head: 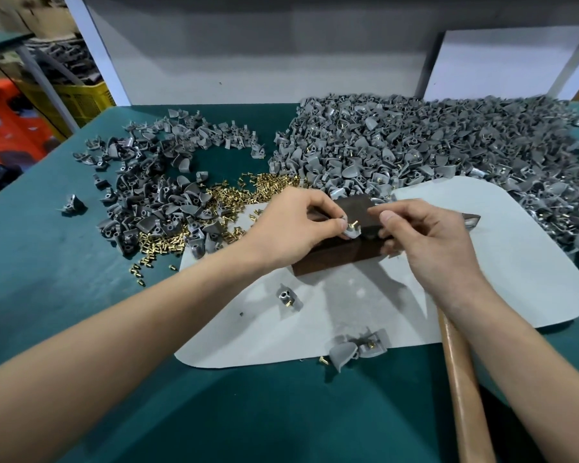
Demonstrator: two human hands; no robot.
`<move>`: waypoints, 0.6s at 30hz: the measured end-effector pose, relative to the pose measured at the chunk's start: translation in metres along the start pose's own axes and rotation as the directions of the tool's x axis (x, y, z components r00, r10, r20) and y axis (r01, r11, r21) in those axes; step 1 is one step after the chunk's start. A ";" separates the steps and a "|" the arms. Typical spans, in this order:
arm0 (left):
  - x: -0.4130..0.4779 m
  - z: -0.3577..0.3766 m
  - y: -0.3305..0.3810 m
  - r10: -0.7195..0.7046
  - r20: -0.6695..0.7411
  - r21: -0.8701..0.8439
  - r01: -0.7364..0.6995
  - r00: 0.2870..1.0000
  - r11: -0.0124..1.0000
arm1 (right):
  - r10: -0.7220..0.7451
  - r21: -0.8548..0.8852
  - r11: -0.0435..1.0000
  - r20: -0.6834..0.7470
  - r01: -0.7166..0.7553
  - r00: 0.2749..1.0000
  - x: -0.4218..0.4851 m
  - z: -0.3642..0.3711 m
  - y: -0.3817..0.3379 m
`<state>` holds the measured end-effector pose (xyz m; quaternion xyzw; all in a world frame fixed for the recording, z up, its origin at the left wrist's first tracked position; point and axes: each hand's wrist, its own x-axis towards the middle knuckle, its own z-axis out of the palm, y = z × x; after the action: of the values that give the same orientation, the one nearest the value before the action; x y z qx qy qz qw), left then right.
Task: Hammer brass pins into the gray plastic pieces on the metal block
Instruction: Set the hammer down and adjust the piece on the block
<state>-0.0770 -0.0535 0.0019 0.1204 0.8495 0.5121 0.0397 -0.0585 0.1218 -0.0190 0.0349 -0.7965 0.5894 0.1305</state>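
A dark metal block (343,253) stands on a white mat (502,262). On the block's top lies a gray plastic piece (351,233) with a brass pin (354,224) sticking up from it. My left hand (298,222) pinches this piece between thumb and fingertips. My right hand (428,235) is just right of it, fingers curled round a hammer close to its head (471,220). The wooden handle (462,379) runs out from under my right wrist toward the bottom edge.
A large heap of gray pieces (432,145) fills the back right. A smaller heap (154,195) lies at the left, with loose brass pins (248,192) beside it. Stray pieces (290,297) (358,347) lie on the mat's near part. A white board closes the back.
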 end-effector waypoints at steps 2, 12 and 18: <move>-0.002 0.004 -0.002 0.024 -0.080 0.048 -0.020 0.997 0.999 | -0.078 -0.385 0.922 -0.091 0.037 0.993 0.007 -0.017 -0.004; -0.013 0.031 -0.031 0.088 -0.379 0.011 -0.091 0.921 0.996 | 0.578 -0.338 0.766 -0.012 -0.548 0.816 -0.009 -0.051 -0.005; -0.011 0.033 -0.038 0.107 -0.380 -0.007 -0.119 0.919 0.993 | 0.477 0.035 0.877 0.046 -0.479 0.878 -0.022 -0.060 -0.029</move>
<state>-0.0662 -0.0448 -0.0471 0.0674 0.8249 0.5400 -0.1531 -0.0207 0.1675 0.0189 -0.1492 -0.7692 0.6204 -0.0339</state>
